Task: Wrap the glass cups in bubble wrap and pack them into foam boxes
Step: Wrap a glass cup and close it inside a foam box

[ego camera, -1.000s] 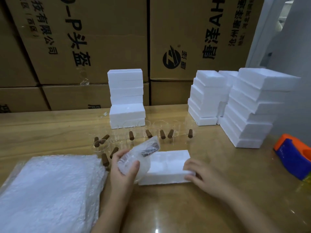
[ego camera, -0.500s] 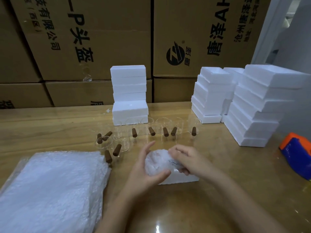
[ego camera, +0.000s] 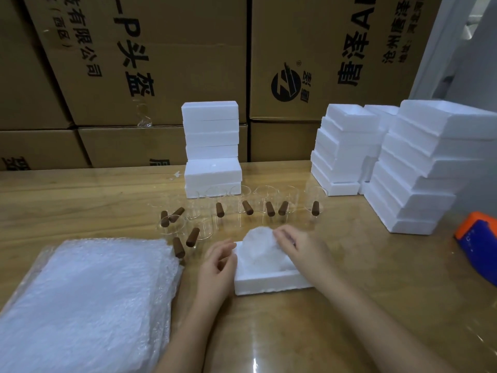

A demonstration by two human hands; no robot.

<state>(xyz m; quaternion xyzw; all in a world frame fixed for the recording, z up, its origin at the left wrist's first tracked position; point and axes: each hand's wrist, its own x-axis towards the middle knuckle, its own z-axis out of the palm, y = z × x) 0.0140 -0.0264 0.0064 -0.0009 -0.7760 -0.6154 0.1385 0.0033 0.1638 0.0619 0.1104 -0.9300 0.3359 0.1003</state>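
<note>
While the right hand point(ego camera: 298, 250) lays its nearly straight fingers over a bubble-wrapped cup point(ego camera: 261, 246), that bundle sits in the left end of an open foam box point(ego camera: 269, 284), at lower centre of the frame on the wooden tabletop point(ego camera: 349, 305). The left hand point(ego camera: 219, 265) rests beside the box's left wall, fingers loosely curled, holding nothing. Bare glass cups point(ego camera: 247, 207) with brown handles stand just behind. A bubble wrap stack point(ego camera: 86, 300) lies at lower left.
</note>
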